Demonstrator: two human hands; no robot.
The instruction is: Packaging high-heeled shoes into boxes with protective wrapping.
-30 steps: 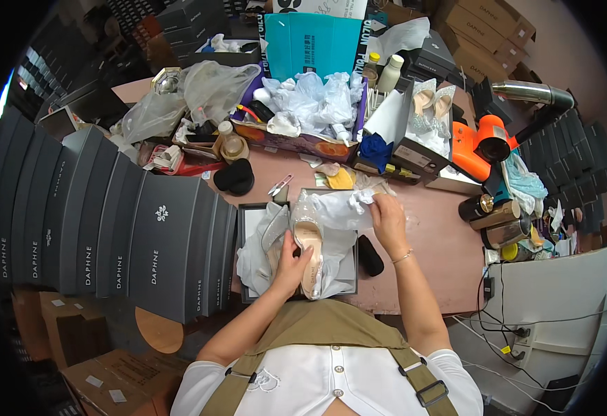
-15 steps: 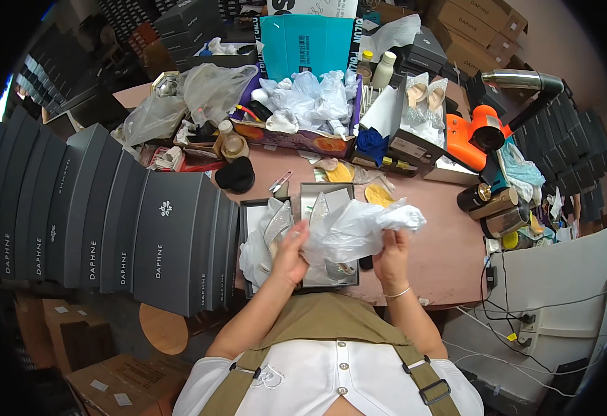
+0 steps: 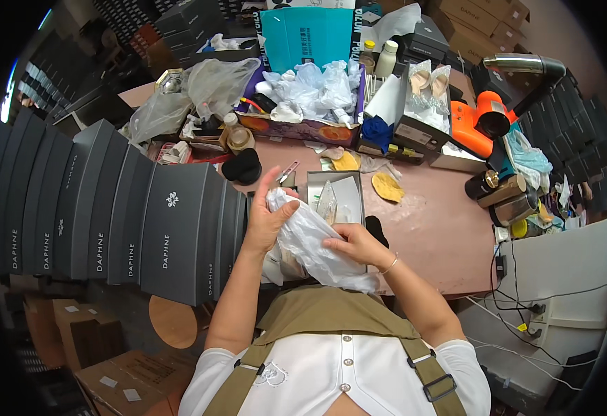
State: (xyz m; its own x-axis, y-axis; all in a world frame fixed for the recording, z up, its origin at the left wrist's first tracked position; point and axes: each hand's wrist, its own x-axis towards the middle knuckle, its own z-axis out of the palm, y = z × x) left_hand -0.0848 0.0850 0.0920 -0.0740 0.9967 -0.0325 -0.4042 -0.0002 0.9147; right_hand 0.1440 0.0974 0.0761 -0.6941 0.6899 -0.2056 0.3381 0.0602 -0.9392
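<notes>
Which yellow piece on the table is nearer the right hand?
The front yellow piece, right of the central open box; the other piece lies farther back.

- On your left, a row of dark grey boxes [image 3: 187,236] stands on edge.
- Near left, below you, a round stool [image 3: 173,322] and a brown carton [image 3: 126,381].
- Far left, you have a clear plastic bag [image 3: 223,87].
- Far ahead of you, a purple box [image 3: 296,130] before a teal panel [image 3: 309,40].
- Far right, an orange blower [image 3: 471,128].
- Right of centre, a yellow pad [image 3: 387,188] lies on your pink table [image 3: 445,243].
</notes>
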